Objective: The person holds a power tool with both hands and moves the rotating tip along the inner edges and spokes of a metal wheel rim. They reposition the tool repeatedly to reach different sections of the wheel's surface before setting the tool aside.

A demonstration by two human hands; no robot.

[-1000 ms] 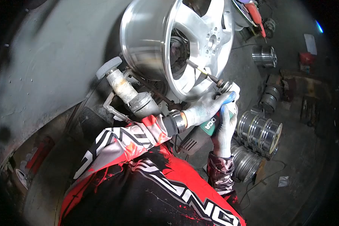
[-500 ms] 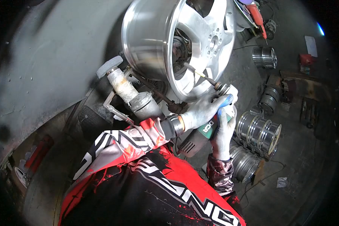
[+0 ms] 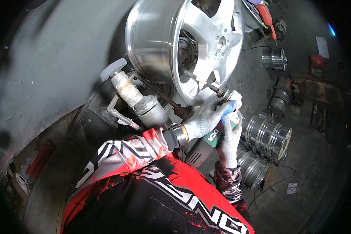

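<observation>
A green and dark DCA die grinder point(image 3: 202, 150) is held in both gloved hands, its body slanting up to the right. My left hand point(image 3: 202, 121), with a watch at its wrist, closes round the grinder near its white front end. From the right, my right hand point(image 3: 229, 143) wraps the same tool just below it. A slim shaft point(image 3: 207, 84) runs from the grinder's front toward a large silver alloy wheel point(image 3: 150, 43). The tip of this shaft lies over the opening between two spokes near the lower rim.
Left of the wheel stands a grey motor point(image 3: 150, 109) with a round abrasive wheel point(image 3: 113, 69) on top. Several metal rims point(image 3: 267, 134) lie on the floor at right, with a cable point(image 3: 265, 191) nearby. A red power tool point(image 3: 266, 17) rests at upper right.
Both hands and the die grinder have shifted slightly left. The shaft's tip has moved left and a little down, farther into the spoke opening.
</observation>
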